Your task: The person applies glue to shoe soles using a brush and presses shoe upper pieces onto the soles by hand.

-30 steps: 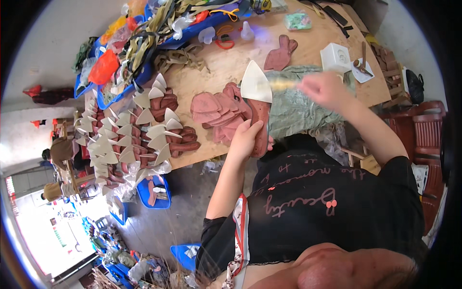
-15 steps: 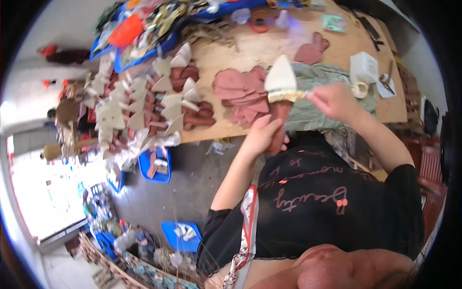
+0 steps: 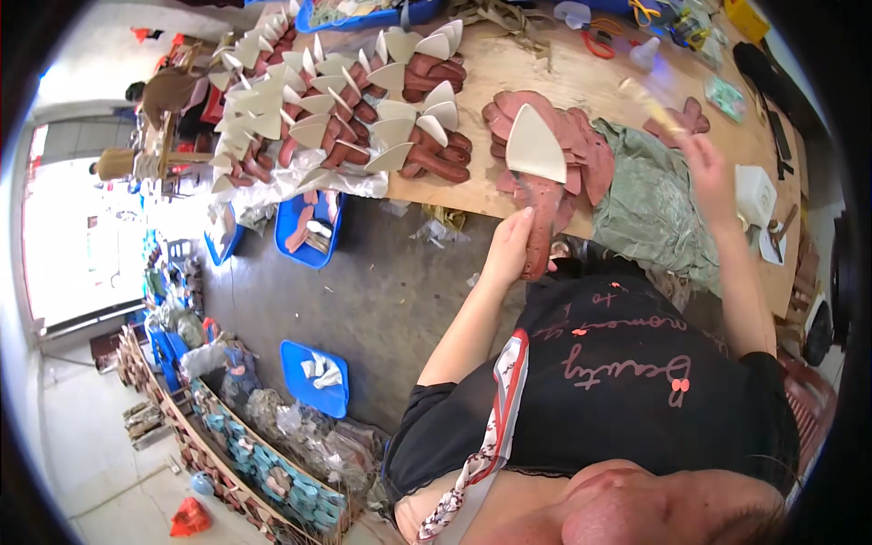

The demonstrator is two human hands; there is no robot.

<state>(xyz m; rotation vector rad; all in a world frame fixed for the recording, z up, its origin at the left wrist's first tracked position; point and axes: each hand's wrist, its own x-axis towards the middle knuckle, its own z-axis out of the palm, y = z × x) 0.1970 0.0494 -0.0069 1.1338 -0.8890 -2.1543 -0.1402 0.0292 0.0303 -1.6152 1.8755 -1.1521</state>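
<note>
Around the lower part of a reddish-brown shoe form [image 3: 540,241], the left hand [image 3: 509,250] is closed, holding it at the near edge of the tabletop [image 3: 509,68]. A pointed cream piece [image 3: 536,150] covers the form's upper end, its tip directed towards the far side. The right hand [image 3: 705,163] is closed on one end of a pale brush-like tool [image 3: 647,102], which is blurred and whose working end cannot be made out.

Half a second earlier the tool lay across the lower border of the cream piece; it now stands well apart from it, raised to the right. For the work in hand, this indicates a break in contact: the cream face is exposed, while the form remains in the left hand's grip. Whether the face is coated cannot be told.

Behind and beside the form is a heap of flat reddish-brown pieces [image 3: 590,150]; to its right a crumpled grey-green sheet [image 3: 649,195] extends below the right hand. Farther right stands a white box [image 3: 755,195], and towards the back lie red-handled scissors [image 3: 598,45]. On the left, similar forms with cream tips [image 3: 313,129] are ranged in close rows. On the floor beyond the near edge rests a blue tray [image 3: 298,368].
</note>
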